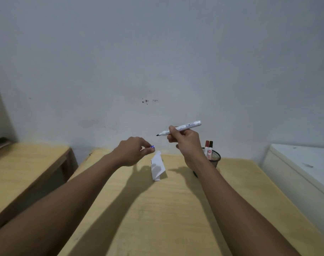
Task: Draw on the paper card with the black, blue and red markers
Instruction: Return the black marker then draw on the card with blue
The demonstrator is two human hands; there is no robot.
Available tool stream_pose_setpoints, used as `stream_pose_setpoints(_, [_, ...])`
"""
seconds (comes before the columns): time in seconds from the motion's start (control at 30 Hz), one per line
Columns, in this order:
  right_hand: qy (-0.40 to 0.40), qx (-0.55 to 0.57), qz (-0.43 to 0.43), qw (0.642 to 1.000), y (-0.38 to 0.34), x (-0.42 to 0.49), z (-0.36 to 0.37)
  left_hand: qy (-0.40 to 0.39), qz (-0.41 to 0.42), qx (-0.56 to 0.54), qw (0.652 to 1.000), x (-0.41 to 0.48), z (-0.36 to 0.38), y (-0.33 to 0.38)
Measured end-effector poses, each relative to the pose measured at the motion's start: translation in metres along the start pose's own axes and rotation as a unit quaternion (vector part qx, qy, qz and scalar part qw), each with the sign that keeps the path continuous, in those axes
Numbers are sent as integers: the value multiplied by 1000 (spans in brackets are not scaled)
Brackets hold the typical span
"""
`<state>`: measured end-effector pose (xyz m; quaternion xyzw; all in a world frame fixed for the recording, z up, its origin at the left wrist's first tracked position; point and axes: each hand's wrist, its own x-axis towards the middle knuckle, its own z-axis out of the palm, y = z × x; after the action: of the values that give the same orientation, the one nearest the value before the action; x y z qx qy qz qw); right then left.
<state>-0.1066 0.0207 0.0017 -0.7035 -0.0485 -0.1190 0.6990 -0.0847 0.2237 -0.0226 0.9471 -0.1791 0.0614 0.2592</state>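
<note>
Holding: right hand (185, 143), fingers gripping an uncapped marker (181, 128) in the air, tip pointing left
Left hand (133, 154): fingers pinched on a blue cap (152, 146)
Card (158, 166): folded, standing mid-tabletop (157, 218) near the far edge
Cup (213, 157): far right, two capped markers (208, 145) inside

Single head-worn wide-angle view, forward and down over the table (157, 209).

Two hands: left hand (132, 151), right hand (185, 141). One uncapped marker (179, 128). One blue cap (152, 146). Two capped markers (208, 145) in one mesh cup (215, 158). One paper card (158, 166).
</note>
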Motion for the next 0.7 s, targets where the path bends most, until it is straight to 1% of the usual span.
stream_pose_setpoints(0.1, [-4,3,21,1000,29,10,12,8,10,72,997,1,42,-18])
stream_pose_setpoints(0.2, [-2,-14,33,999,58,20,24,20,27,98,995,4,75,-31])
stream_pose_setpoints(0.37, [-15,-42,50,998,95,41,39,30,34,88,995,5,104,-38])
stream_pose_setpoints(0.47, [-25,-54,56,997,118,52,38,21,50,108,993,4,117,-46])
stream_pose_setpoints(0.6, [-30,-83,67,994,143,61,31,39,53,117,991,1,129,-54])
stream_pose_setpoints(0.7, [-21,-99,46,994,154,63,28,42,50,115,991,1,132,-55])
